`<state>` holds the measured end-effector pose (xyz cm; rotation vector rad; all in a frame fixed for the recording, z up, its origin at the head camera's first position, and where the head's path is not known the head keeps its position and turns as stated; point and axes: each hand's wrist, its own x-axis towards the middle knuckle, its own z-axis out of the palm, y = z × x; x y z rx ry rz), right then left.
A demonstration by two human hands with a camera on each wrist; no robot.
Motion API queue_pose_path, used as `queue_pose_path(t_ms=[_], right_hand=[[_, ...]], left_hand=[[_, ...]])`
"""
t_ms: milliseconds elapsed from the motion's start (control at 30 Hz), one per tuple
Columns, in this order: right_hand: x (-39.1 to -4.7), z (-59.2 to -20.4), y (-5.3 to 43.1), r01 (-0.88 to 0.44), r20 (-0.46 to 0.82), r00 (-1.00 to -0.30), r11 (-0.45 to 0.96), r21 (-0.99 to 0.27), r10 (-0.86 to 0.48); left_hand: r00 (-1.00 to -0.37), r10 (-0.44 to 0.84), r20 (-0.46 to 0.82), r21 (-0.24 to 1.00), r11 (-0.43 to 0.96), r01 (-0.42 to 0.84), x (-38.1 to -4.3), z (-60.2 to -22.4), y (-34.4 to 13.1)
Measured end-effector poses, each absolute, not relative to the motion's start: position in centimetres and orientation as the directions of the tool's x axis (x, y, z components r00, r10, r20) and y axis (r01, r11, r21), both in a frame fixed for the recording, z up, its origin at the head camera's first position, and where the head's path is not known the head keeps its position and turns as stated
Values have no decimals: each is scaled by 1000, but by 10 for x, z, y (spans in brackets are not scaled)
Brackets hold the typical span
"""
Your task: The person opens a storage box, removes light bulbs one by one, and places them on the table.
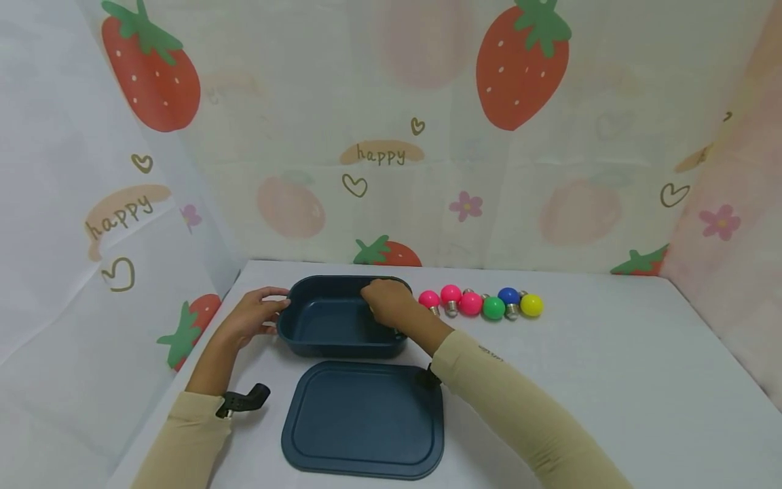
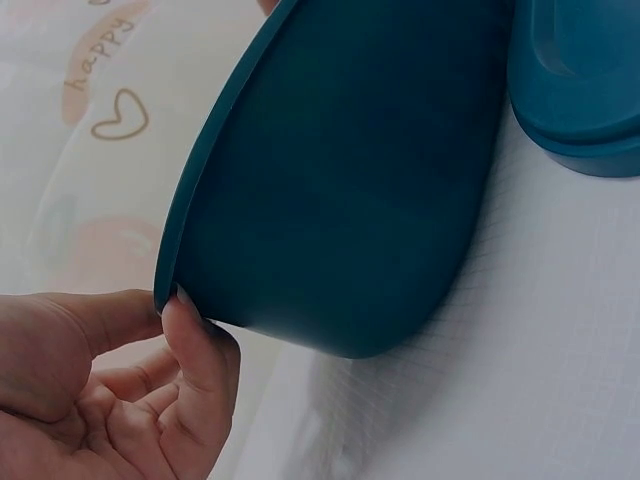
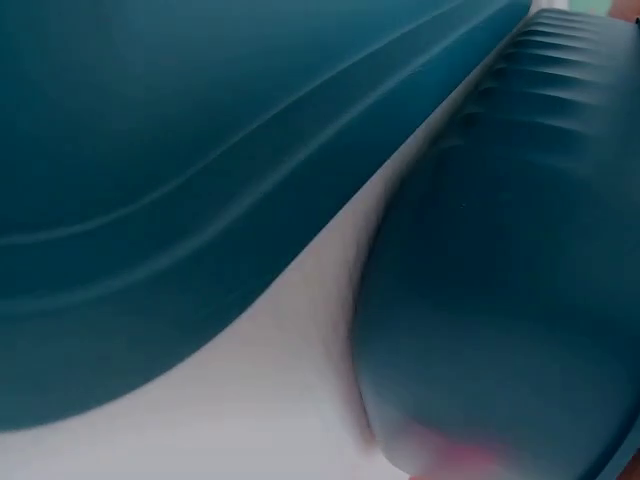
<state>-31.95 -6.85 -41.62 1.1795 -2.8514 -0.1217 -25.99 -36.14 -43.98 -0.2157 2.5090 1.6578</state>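
A dark blue rectangular box (image 1: pixel 330 348), open at the top, stands upright on the white table in the head view. My left hand (image 1: pixel 255 314) pinches the rim at its left end; in the left wrist view thumb and fingers of this hand (image 2: pixel 140 390) meet at the edge. Over the right end of the box lies my right hand (image 1: pixel 389 303), fingers curled in over the rim and mostly hidden. In the right wrist view the box's outer wall (image 3: pixel 500 280) fills the right side, with a blurred pink patch at its bottom.
Nearest me lies a flat dark blue lid (image 1: pixel 363 421), close in front of the box. Right of the box, several coloured bulbs, among them a green bulb (image 1: pixel 493 308) and a yellow bulb (image 1: pixel 531 305), lie in a row. A strawberry-print backdrop (image 1: pixel 427 176) closes off the back and sides.
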Motion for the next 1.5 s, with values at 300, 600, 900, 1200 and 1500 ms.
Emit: queue_pose_path(t_ms=[300, 600, 900, 1200, 1500], right_hand=[[-317, -417, -66, -696, 29, -713, 712, 93, -700], [-311, -411, -64, -686, 96, -722, 727, 19, -685], [-302, -400, -56, -704, 245, -704, 700, -115, -667], [-290, -387, -34, -711, 344, -701, 653, -261, -625], [-283, -382, -7, -677, 375, -736, 615, -405, -563]], left_hand=[[-981, -50, -187, 903, 385, -191, -260, -440, -361], [-982, -47, -185, 904, 382, -189, -259, -438, -360], [-980, -55, -191, 900, 390, -197, -256, -435, -359], [-981, -52, -189, 902, 385, -194, -256, -435, -359], [-981, -61, -184, 900, 391, -193, -255, -436, -358]])
